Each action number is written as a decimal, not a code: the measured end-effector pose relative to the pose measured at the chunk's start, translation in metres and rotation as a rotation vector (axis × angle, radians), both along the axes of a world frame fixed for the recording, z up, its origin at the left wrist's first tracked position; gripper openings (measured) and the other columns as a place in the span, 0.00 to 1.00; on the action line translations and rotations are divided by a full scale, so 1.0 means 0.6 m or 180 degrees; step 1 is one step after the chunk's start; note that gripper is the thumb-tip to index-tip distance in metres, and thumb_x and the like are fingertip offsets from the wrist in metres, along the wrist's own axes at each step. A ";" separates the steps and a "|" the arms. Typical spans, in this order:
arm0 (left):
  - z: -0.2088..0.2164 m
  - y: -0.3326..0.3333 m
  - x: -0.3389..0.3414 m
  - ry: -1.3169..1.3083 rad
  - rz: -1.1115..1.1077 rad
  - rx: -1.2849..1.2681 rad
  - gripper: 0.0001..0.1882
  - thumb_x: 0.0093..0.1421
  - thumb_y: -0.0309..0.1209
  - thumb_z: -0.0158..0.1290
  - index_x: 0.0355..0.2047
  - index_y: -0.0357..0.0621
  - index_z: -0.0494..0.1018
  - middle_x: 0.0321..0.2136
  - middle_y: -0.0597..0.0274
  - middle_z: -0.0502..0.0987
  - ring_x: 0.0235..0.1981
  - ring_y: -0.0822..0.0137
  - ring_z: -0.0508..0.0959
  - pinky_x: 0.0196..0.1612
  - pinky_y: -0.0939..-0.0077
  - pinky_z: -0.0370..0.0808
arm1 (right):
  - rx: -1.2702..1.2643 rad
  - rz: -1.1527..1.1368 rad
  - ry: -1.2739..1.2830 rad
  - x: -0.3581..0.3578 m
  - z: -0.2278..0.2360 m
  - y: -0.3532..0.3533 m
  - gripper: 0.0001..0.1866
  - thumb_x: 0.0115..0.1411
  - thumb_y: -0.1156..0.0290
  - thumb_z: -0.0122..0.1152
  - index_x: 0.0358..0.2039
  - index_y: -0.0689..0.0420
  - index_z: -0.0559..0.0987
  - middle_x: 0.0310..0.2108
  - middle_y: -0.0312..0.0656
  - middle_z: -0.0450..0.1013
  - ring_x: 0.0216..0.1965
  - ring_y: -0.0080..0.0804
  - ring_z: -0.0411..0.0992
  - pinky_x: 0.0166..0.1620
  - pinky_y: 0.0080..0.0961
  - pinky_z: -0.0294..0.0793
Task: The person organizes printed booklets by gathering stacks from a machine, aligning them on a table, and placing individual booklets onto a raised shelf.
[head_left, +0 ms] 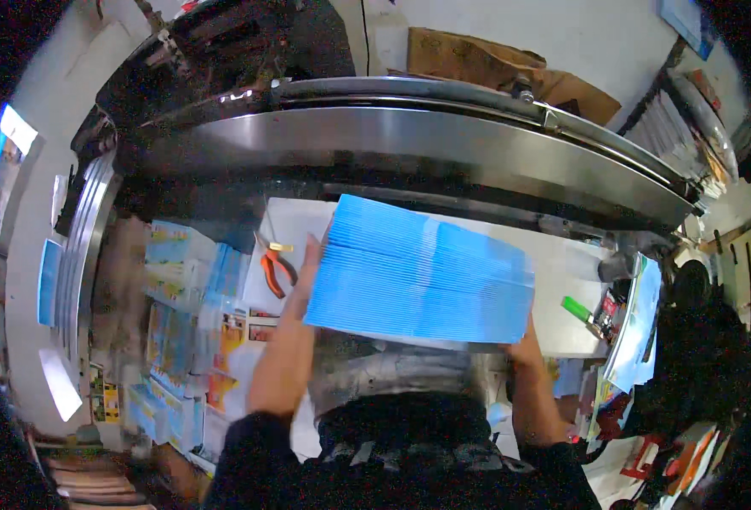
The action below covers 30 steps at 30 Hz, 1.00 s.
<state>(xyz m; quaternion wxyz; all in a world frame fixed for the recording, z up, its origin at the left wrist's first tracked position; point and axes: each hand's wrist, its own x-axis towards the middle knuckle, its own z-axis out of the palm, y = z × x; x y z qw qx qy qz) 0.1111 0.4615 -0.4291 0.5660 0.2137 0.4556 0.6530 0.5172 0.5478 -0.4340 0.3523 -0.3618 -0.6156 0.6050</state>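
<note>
Between my two hands is a thick stack of blue booklets or folded sheets (418,272), their edges lined up in close ridges, with a paler band across the middle. My left hand (310,268) presses against the stack's left end, its fingers mostly hidden behind it. At the lower right corner, my right hand (524,338) grips the other end, partly covered by the stack. The stack is held over a white board (554,246). Orange-handled pliers (275,266) lie on the board beside my left hand. A green-handled tool (579,310) lies to the right.
Several piles of printed blue booklets (175,327) stand at the left. Behind the board runs a long metal machine beam (409,136). Light blue sheets (637,327) lean at the right, near a dark cylindrical object (617,268). Brown cardboard (469,55) rests at the back.
</note>
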 end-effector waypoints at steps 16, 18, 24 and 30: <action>0.096 -0.118 -0.025 0.2387 -0.2204 0.0105 0.76 0.32 0.45 0.74 0.67 0.40 0.26 0.67 0.46 0.45 0.68 0.56 0.46 0.66 0.66 0.51 | 0.0344 -0.0530 -0.0208 0.010 -0.037 0.002 0.33 0.56 0.69 0.63 0.60 0.61 0.62 0.51 0.40 0.68 0.51 0.29 0.67 0.52 0.27 0.68; 0.126 -0.131 -0.028 0.2790 -0.2605 0.0168 0.81 0.27 0.42 0.76 0.66 0.37 0.24 0.68 0.44 0.43 0.68 0.55 0.46 0.66 0.66 0.51 | 0.0459 -0.0568 -0.0266 0.007 -0.028 0.001 0.33 0.55 0.71 0.64 0.59 0.61 0.62 0.50 0.40 0.69 0.50 0.28 0.68 0.51 0.28 0.69; 0.132 -0.167 0.016 0.3531 -0.2109 0.0517 0.76 0.32 0.44 0.74 0.66 0.36 0.27 0.66 0.41 0.43 0.68 0.52 0.46 0.68 0.64 0.45 | 0.0111 -0.0036 -0.0771 0.029 0.000 0.010 0.33 0.53 0.74 0.64 0.59 0.62 0.63 0.54 0.44 0.67 0.55 0.33 0.64 0.58 0.31 0.63; 0.094 -0.168 0.073 0.3881 -0.1072 0.0915 0.58 0.45 0.39 0.66 0.65 0.35 0.39 0.63 0.43 0.52 0.66 0.54 0.49 0.68 0.61 0.45 | 0.0600 0.0835 -0.1053 0.030 0.037 0.023 0.29 0.51 0.72 0.65 0.55 0.62 0.68 0.50 0.42 0.70 0.52 0.32 0.66 0.56 0.31 0.66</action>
